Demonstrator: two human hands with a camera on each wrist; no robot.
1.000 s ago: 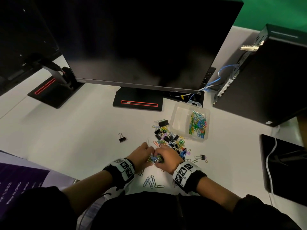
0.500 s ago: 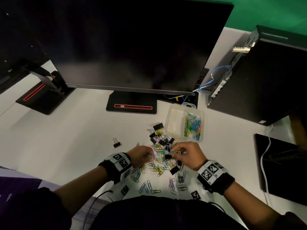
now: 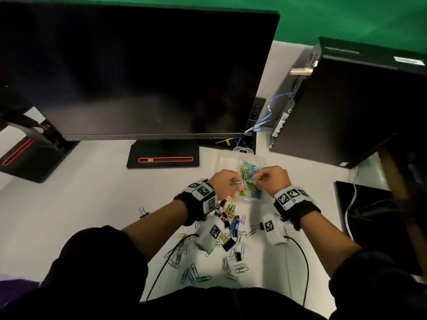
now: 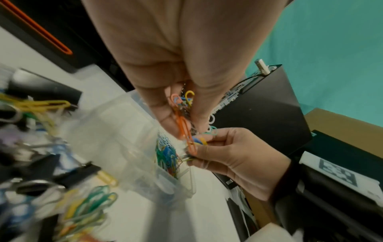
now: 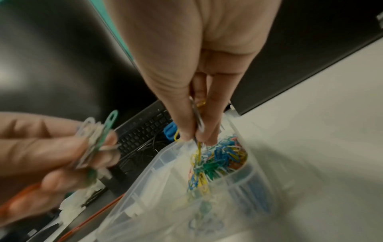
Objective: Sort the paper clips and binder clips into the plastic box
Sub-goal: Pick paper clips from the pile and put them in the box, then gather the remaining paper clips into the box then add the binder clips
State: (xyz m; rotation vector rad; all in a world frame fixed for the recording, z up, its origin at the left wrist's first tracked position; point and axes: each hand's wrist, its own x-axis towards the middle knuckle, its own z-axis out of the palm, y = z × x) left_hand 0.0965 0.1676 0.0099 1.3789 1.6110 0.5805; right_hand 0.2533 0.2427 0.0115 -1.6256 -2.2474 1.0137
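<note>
Hands: two, left hand (image 3: 223,183) and right hand (image 3: 273,181), each pinching a small bunch of coloured paper clips.
Plastic box (image 3: 227,159): one, clear, holding one heap of paper clips (image 3: 248,168), too many and too tangled to count.
Loose pile (image 3: 227,232) on the white surface (image 3: 92,204), near side: paper clips, some dozens, number uncertain; black binder clips, at least four visible.
Stray binder clip (image 3: 143,212), left of the pile: one.
Monitors: two.
Black computer case, far right: one.
</note>
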